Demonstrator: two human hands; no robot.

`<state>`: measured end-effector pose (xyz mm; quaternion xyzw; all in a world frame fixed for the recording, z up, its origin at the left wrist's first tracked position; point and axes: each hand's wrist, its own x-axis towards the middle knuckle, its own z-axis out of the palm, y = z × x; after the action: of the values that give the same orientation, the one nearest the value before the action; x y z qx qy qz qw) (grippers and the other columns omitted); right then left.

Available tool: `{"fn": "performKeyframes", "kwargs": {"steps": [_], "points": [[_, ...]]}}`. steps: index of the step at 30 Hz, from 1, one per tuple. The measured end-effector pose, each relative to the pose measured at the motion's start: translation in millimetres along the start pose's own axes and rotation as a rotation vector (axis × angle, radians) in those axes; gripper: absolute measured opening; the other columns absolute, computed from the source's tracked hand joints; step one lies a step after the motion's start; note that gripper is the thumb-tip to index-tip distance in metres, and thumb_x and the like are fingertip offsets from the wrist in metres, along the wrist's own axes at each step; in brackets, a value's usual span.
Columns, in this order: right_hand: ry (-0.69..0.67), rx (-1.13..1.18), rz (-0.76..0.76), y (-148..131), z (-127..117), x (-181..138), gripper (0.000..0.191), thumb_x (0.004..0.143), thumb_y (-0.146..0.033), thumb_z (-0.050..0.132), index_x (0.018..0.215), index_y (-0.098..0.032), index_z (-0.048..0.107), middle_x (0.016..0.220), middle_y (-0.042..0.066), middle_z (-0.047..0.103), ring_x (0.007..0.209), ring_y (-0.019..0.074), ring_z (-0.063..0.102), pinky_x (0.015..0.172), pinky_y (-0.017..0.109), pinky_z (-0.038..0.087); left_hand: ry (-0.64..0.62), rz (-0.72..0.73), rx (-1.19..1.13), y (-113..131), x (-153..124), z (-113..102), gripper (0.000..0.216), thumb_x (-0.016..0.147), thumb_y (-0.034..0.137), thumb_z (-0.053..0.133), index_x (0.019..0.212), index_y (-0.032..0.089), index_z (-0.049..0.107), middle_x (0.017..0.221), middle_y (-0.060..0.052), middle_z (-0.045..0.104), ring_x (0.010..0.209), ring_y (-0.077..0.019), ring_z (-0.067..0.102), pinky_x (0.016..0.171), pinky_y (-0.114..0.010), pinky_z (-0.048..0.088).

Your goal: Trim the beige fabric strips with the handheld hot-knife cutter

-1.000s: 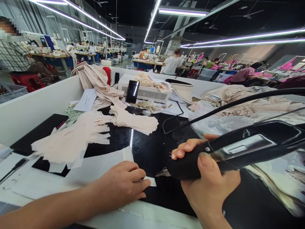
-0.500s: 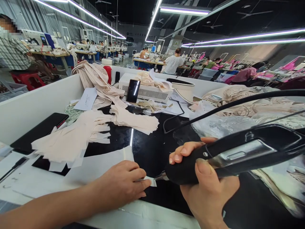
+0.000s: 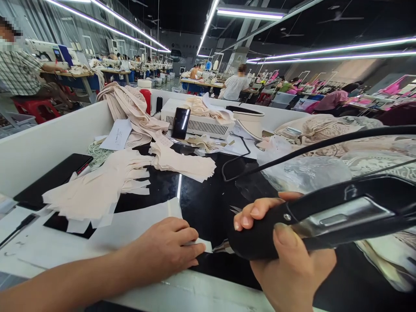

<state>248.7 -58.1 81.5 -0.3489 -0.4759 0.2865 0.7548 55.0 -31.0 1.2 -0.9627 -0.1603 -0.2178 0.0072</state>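
My left hand (image 3: pixel 169 247) is closed, pinching the end of a small white fabric strip (image 3: pixel 207 246) near the front of the black table top (image 3: pixel 204 216). My right hand (image 3: pixel 286 260) is wrapped round a thick black corded handheld tool (image 3: pixel 325 221) with a silver plate on its side. Its narrow metal tip (image 3: pixel 222 247) points left and meets, or nearly meets, the strip's end. Thin metal points (image 3: pixel 235 209) show beside my right fingers; what they belong to is hidden. A sheer white piece (image 3: pixel 136 225) lies behind my left hand.
Pale fabric pieces lie in one pile (image 3: pixel 87 186) at left and another (image 3: pixel 183 162) in the middle. Behind them are a phone (image 3: pixel 181 123) and a vented white box (image 3: pixel 201 123). A black cable (image 3: pixel 312 149) arches over a plastic bag (image 3: pixel 302 171) at right. White walls (image 3: pixel 58 125) edge the table.
My right hand and the tool have shifted slightly right and down, and thin metal points now show by its fingers. The left hand stays on the strip, almost unmoved.
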Motion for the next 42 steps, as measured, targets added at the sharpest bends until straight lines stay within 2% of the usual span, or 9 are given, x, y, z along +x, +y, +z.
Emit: {"fn": "performKeyframes", "kwargs": {"steps": [5,11,16,27,36,42], "points": [[0.024,-0.038,-0.008,2,1,-2,0.035,0.082,-0.039,0.088,0.106,-0.028,0.065,0.074,-0.003,0.066,0.055,0.0172,0.064,0.048,0.033,0.058,-0.014,0.003,-0.026,-2,2,-4,0.014,0.106,0.025,0.066,0.117,0.017,0.065,0.106,-0.005,0.070,0.099,-0.0185,0.067,0.094,-0.031,0.053],[0.020,-0.038,-0.017,2,-1,-3,0.036,0.081,-0.041,0.088,0.106,-0.028,0.066,0.074,-0.004,0.065,0.056,0.0167,0.063,0.049,0.032,0.057,0.040,0.023,-0.096,-10,-2,-4,0.013,0.110,0.023,0.059,0.113,0.015,0.068,0.107,-0.004,0.074,0.100,-0.0188,0.068,0.096,-0.033,0.054],[0.031,-0.039,0.008,-1,1,0,0.037,0.079,-0.041,0.089,0.106,-0.028,0.066,0.073,-0.004,0.064,0.055,0.0174,0.063,0.049,0.032,0.056,0.029,0.043,-0.124,-10,-5,-4,0.014,0.109,0.022,0.058,0.116,0.015,0.068,0.109,-0.006,0.074,0.104,-0.0178,0.069,0.103,-0.032,0.054],[0.003,0.006,0.002,13,21,1,0.034,0.083,-0.037,0.085,0.109,-0.030,0.064,0.076,-0.005,0.063,0.059,0.0164,0.063,0.053,0.031,0.056,0.040,-0.010,-0.162,-5,-4,-7,0.012,0.105,0.022,0.062,0.112,0.017,0.071,0.110,-0.007,0.071,0.099,-0.0208,0.067,0.096,-0.032,0.056],[-0.009,-0.011,-0.024,16,22,0,0.029,0.086,-0.033,0.082,0.109,-0.029,0.064,0.077,-0.005,0.064,0.059,0.0160,0.063,0.055,0.032,0.057,0.029,-0.016,-0.166,-4,-2,-7,0.011,0.104,0.021,0.064,0.111,0.016,0.070,0.111,-0.006,0.071,0.098,-0.0204,0.068,0.094,-0.031,0.056],[0.034,0.008,-0.008,10,16,2,0.032,0.082,-0.034,0.087,0.106,-0.028,0.066,0.075,-0.005,0.065,0.058,0.0157,0.063,0.052,0.030,0.056,0.035,-0.016,-0.148,-4,-4,-6,0.011,0.105,0.021,0.063,0.112,0.017,0.070,0.110,-0.007,0.071,0.098,-0.0201,0.067,0.096,-0.032,0.056]]}}
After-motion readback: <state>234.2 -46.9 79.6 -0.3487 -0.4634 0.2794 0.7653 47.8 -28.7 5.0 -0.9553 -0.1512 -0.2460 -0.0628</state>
